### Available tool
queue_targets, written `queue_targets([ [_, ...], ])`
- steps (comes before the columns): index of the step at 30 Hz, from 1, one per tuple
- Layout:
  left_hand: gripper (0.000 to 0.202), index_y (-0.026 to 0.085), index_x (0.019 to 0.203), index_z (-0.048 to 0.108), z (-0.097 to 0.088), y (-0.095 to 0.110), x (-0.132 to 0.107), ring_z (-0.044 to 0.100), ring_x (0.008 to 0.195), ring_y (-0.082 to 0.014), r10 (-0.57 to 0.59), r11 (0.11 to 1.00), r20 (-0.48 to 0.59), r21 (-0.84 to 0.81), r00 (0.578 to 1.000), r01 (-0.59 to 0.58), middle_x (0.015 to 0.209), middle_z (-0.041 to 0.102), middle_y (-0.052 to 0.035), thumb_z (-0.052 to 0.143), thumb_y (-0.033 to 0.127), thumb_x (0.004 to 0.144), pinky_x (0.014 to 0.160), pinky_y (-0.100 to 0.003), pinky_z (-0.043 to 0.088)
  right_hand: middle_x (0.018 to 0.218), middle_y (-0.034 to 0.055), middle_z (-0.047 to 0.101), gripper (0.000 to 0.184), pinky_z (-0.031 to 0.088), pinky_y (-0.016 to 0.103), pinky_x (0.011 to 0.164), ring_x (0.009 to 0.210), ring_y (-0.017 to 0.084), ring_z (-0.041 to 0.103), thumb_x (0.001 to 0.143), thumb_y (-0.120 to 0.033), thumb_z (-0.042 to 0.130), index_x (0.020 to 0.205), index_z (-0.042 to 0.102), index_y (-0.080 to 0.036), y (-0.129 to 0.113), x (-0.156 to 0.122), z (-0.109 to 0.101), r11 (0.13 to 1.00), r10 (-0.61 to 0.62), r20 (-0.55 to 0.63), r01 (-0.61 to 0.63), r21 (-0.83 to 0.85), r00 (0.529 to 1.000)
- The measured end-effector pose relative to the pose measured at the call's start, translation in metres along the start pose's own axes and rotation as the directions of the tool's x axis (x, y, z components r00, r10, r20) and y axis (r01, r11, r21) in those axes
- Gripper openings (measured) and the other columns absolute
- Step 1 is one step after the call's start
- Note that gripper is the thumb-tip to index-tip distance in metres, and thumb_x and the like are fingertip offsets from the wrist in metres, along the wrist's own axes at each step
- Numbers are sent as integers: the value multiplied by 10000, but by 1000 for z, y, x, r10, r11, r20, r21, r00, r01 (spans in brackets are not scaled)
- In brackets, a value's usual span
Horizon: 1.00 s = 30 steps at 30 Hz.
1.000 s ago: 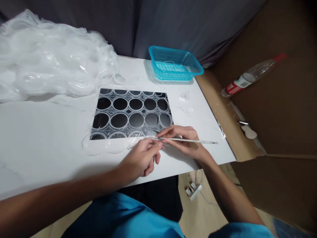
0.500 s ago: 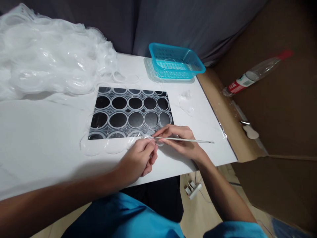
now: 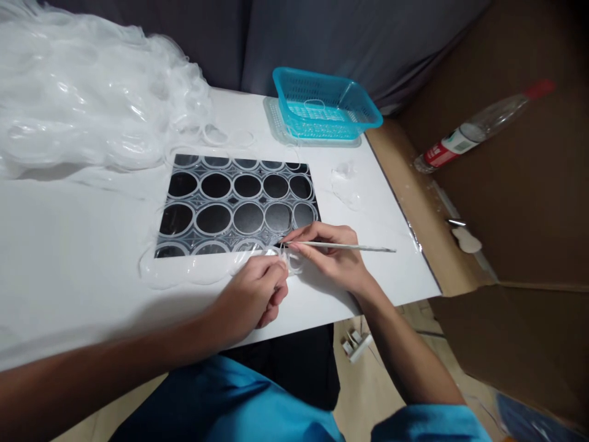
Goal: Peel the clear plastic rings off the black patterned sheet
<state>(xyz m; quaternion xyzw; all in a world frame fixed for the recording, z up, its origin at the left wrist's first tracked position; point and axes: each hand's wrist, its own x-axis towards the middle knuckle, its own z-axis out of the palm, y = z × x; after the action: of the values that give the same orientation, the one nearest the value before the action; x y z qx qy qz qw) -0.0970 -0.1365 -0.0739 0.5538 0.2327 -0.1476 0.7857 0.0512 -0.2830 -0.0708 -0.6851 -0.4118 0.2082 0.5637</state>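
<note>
A clear plastic sheet of rings (image 3: pixel 216 218) lies over a black panel (image 3: pixel 239 205) on the white table (image 3: pixel 69 245). My left hand (image 3: pixel 255 294) pinches the sheet's near right edge, fingers closed on it. My right hand (image 3: pixel 331 252) grips a thin silver rod-like tool (image 3: pixel 350 247), its tip at the sheet edge next to my left fingertips. The two hands touch at the fingertips.
A heap of clear plastic sheets (image 3: pixel 87 104) fills the table's back left. A turquoise basket (image 3: pixel 324 107) sits at the back right, with clear scraps (image 3: pixel 345 181) in front of it. A plastic bottle (image 3: pixel 483 126) and cardboard (image 3: pixel 519 215) lie to the right.
My right hand and the tool have shifted slightly left and up toward the sheet edge. My left fingers have closed tighter on the plastic. The camera tilted a little.
</note>
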Motion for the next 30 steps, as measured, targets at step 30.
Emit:
queue_targets([
  [30,444,235,776,449,6,-4,0,374,336,-71,-104,994,-2,-37,995,104,561,498,60,621,599,963,351,-198,198,1145,110,824,154,633,353,916,1100,235,790,976,-311,838,966,780,-168,-7,24,-46,997,41,418,-67,47,908],
])
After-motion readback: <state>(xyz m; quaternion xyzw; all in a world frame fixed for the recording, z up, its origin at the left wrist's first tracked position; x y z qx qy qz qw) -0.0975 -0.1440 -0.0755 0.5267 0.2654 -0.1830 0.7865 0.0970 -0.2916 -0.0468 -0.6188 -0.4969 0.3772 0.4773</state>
